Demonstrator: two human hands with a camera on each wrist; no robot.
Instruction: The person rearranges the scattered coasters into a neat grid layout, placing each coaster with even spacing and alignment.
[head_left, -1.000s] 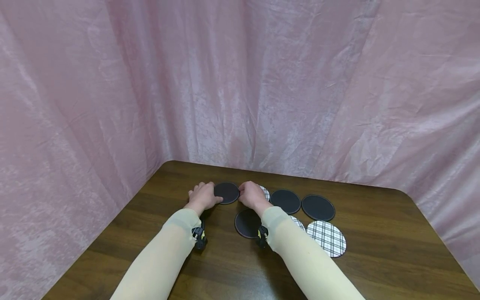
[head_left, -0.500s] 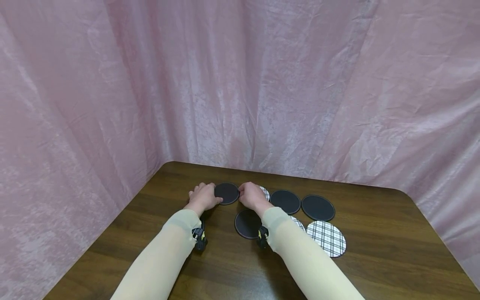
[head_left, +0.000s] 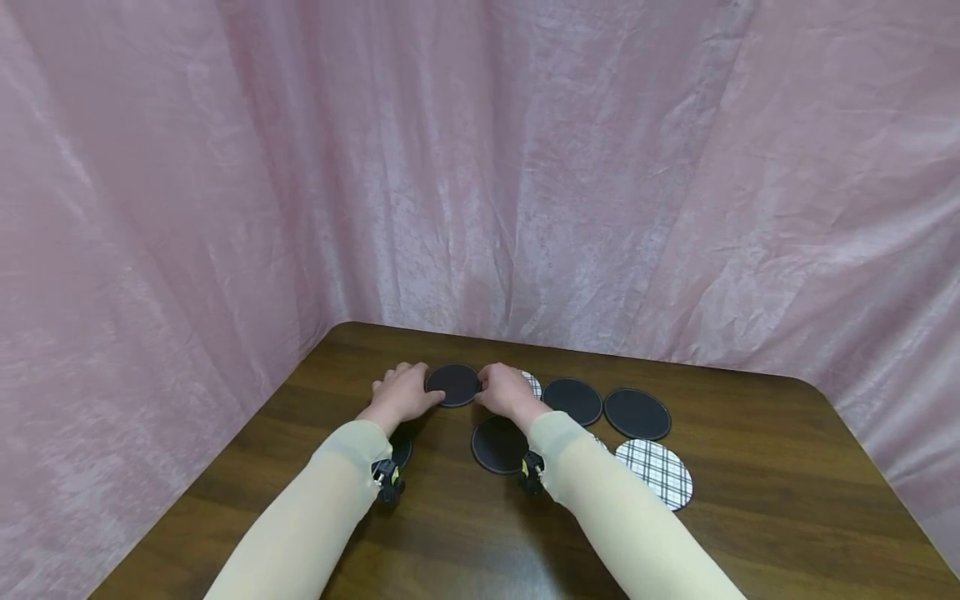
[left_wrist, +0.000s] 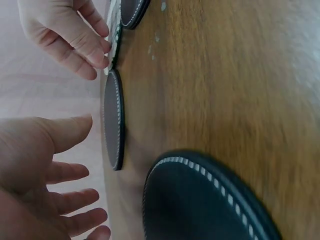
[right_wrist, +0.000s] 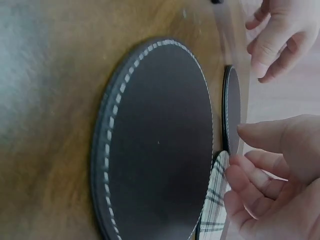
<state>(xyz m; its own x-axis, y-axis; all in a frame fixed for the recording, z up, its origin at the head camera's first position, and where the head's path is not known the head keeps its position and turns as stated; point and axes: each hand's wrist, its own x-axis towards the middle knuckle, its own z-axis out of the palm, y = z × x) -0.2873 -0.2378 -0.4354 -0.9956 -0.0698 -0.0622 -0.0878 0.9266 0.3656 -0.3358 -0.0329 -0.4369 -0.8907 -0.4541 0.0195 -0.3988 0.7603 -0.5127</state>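
A round black coaster (head_left: 453,385) with pale edge stitching lies flat between the two hands in the head view. My left hand (head_left: 402,392) is at its left side, fingers spread and thumb reaching toward its near edge. At its right edge is my right hand (head_left: 504,390), fingers loosely bent with the thumb close to them. In the right wrist view nothing shows between the right thumb and fingertips (right_wrist: 234,174). A plaid coaster (head_left: 532,383) is partly hidden behind the right hand. Nearer me lies another black coaster (head_left: 497,446), beside the right wrist.
Black coasters (head_left: 572,402) continue the back row to the right. A white plaid coaster (head_left: 656,472) lies in front of them, with another mostly covered by the right sleeve. One more black coaster (head_left: 402,450) peeks out by the left wrist. Pink curtain (head_left: 480,167) hangs behind the wooden table (head_left: 787,483).
The left hand has shifted slightly left, uncovering more of the black coaster by its wrist. The right hand stays almost where it was, and the coasters look unmoved.
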